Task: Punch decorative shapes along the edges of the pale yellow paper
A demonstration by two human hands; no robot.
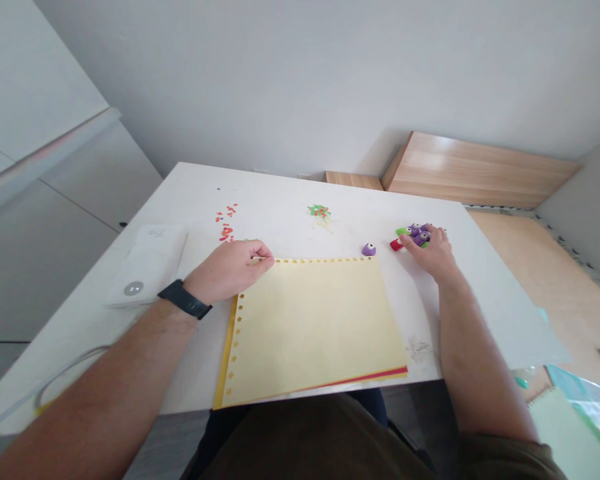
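My left hand [230, 270] lies at the top edge of a stack of pale yellow paper [310, 327] with star-punched borders, its fingertips pinching a thin pale stick [256, 258]. A red sheet shows beneath the stack. My right hand [430, 253] rests on a cluster of purple clay pieces with eyes [416, 233], its fingers touching a green clay piece [404, 231]. A red clay piece [396, 245] lies beside those fingers. A single purple clay blob with eyes [369, 249] sits apart, between the two hands.
The white table [280, 200] holds scattered red crumbs [226, 223], a green-and-red crumb patch [319, 212] and a white device [147, 265] at left. A black watch [184, 299] circles my left wrist. A notebook [570, 433] lies low right; wooden boards [480, 170] stand behind.
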